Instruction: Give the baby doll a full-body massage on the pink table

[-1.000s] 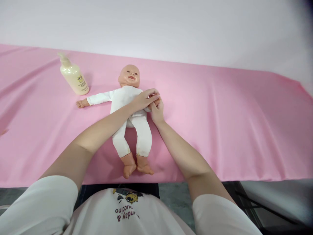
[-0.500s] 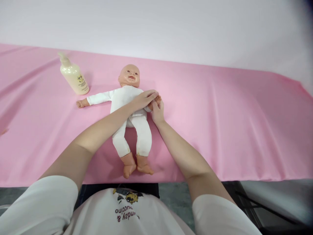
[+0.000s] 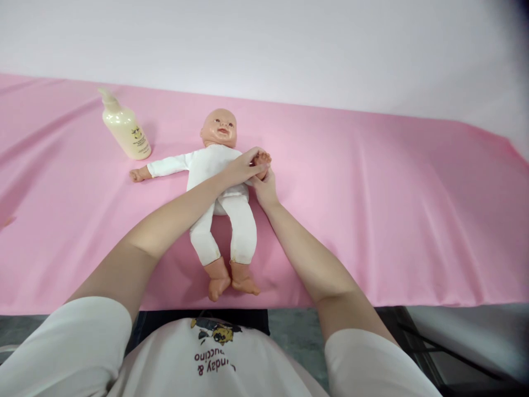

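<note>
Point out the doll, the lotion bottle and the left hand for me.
doll [image 3: 215, 165]: head view, on its white-clad chest.
lotion bottle [image 3: 126, 132]: head view, on the cream body below the pump.
left hand [image 3: 242, 168]: head view, on the back of the hand.

The doll's hand [image 3: 262, 159], which half a second ago lay low and mostly covered between the person's two hands, now sits higher in the frame, lifted just above the centre, its small fingers showing. The left hand [image 3: 244, 169] has curled: its fingertips, flat and stretched over the doll's arm before, now pinch at the little hand. The right hand [image 3: 264, 187] has slid a touch lower and left, supporting the doll's wrist from beneath rather than beside it.
</note>
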Tool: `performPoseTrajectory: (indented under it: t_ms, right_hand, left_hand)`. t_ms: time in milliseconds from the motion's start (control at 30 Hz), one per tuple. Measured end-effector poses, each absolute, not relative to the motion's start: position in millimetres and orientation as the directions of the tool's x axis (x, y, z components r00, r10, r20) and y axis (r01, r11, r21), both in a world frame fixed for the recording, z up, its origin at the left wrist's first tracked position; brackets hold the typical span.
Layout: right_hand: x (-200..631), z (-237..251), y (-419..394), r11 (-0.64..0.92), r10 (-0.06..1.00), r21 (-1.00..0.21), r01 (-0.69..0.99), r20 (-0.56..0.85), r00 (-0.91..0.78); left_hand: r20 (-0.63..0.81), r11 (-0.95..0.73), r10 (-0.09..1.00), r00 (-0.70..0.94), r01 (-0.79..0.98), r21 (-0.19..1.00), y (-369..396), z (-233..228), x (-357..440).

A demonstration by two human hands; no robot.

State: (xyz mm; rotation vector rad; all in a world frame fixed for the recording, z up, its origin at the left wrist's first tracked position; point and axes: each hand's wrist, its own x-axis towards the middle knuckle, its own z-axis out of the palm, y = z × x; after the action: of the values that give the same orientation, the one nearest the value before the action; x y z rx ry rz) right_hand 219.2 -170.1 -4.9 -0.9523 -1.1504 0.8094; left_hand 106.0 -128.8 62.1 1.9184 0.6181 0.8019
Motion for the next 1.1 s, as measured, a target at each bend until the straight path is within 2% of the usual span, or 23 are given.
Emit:
performPoseTrajectory:
  t_ms: [133,333,700,1100]
  right_hand:
    - [219.6,-5.3,-171.2,0.357,0.913,-0.933,-0.042,0.339,0.227]
    - [224.0,-9.1,-165.8,0.386,0.897,-0.923,-0.007,0.374,0.235]
    - [221.2,-10.7,-163.7,0.347,0.911,-0.936,-0.053,0.324,0.256]
    - [219.4,-14.1,-165.8,0.370,0.906,-0.929,-0.024,0.356,0.229]
  left_hand:
    - [0.262,-0.429,0.706,0.658,0.101,0.898,-128.5,62.8,106.5]
    - [0.186,-0.392,0.702,0.687,0.155,0.907,-128.0,59.5,106.1]
    - [0.240,-0.400,0.674,0.699,0.071,0.914,-127.6,58.1,107.2]
    - [0.247,-0.446,0.691,0.679,0.132,0.885,-129.4,54.6,106.2]
